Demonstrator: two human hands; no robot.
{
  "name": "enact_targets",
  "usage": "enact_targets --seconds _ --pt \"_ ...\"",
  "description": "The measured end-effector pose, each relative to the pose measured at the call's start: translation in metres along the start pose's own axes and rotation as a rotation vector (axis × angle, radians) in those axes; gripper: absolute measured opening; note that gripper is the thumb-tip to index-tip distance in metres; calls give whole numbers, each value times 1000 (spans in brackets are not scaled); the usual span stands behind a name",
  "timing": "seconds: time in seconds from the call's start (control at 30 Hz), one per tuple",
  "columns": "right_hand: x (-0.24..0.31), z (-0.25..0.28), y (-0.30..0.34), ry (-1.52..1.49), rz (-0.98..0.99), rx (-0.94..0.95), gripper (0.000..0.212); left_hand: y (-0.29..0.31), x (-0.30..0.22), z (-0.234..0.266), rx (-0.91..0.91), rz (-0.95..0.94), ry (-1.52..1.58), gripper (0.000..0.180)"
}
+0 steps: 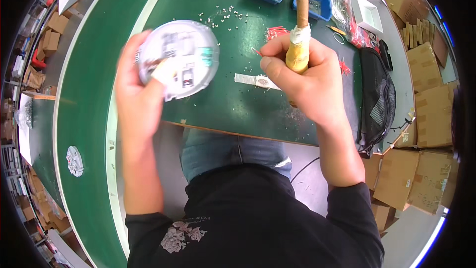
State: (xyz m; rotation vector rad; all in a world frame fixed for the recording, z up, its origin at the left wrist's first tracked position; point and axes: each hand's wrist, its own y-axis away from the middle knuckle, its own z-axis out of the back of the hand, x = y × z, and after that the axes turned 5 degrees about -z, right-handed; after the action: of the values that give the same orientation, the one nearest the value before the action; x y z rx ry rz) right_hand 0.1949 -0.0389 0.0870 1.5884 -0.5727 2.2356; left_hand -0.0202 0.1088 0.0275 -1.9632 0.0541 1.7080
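A round white housing [179, 58] with a clear rim, blurred, shows green and dark parts over the left of the green surface [223, 116]; the left hand [137, 84] clasps it, thumb across its face; the right hand's [317, 82] fingers wrap a tape-bound wooden tool [299, 49] and pinch a thin red wire [256, 51]; the black shirt [248, 208] bears small lettering
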Motion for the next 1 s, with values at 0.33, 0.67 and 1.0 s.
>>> enact_targets --seconds 0.33,0.67,1.0 --pt "-4 -11 2 317 124 -97 13 6 -12 -68 230 109 245 52" --pt "-11 -14 -2 416 261 -113 15 10 -13 -65 279 -141 12 49" --pt "-5 -19 1 578 513 -169 16 17 -18 -64 230 -186 23 44"
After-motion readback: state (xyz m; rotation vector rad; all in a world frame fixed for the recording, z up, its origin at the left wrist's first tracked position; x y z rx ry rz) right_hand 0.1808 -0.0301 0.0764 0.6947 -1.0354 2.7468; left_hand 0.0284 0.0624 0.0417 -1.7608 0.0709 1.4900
